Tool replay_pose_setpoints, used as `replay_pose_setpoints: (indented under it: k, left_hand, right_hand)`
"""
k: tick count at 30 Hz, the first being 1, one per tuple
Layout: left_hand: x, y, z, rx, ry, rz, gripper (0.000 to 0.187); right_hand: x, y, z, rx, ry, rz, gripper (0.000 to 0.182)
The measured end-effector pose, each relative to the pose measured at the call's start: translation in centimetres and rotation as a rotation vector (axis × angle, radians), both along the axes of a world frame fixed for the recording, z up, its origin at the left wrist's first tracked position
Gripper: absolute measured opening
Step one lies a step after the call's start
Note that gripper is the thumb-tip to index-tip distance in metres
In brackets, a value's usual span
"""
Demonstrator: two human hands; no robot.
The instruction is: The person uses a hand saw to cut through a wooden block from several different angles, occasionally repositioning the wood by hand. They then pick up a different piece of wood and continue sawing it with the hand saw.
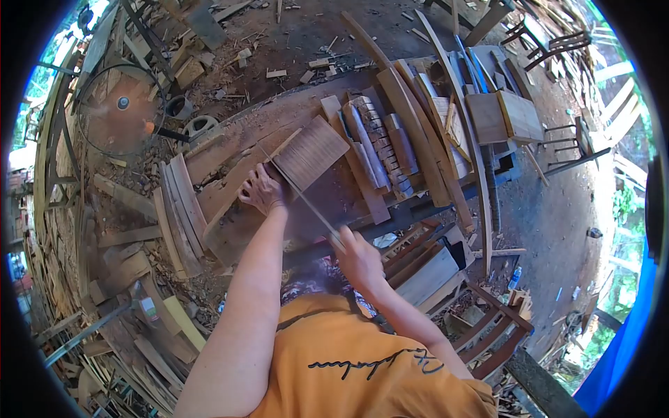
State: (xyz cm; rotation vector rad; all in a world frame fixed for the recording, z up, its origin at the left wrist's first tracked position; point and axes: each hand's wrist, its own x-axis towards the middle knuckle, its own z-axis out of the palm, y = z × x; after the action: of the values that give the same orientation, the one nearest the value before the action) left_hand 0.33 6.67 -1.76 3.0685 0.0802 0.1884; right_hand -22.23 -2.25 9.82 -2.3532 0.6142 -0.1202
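A ribbed, brown wooden block [311, 153] lies on the workbench [240, 132]. Along its lower left edge runs a long thin tool [310, 203], perhaps a saw or file; its exact kind is unclear. The near end of this tool is in my right hand [359, 261], whose fingers are wrapped round it. My left hand [263, 189] rests at the block's left corner, beside the tool's far end, with its fingers bent and spread over the edge. Whether it presses on a piece beneath is hidden.
Wooden strips and boards [411, 132] lie across the bench to the right, beside a wooden box [505, 117]. A round fan [122, 103] stands at the left. Curved wood pieces [182, 209] lie left of my arm. Wooden chair frames [491, 331] are at the lower right.
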Motion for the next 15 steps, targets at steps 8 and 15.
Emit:
replay_pose_setpoints:
  k: [8,15]
  left_hand:
    - [-0.2,-0.6,0.7,-0.026,-0.015,0.039,0.024]
    - [0.4,0.2,-0.5,0.016,0.065,0.041,0.026]
  right_hand:
    - [-3.3,-0.6,1.6,0.067,0.015,-0.012,0.018]
    - [4.0,-0.3,-3.2,-0.002,-0.115,0.042,0.02]
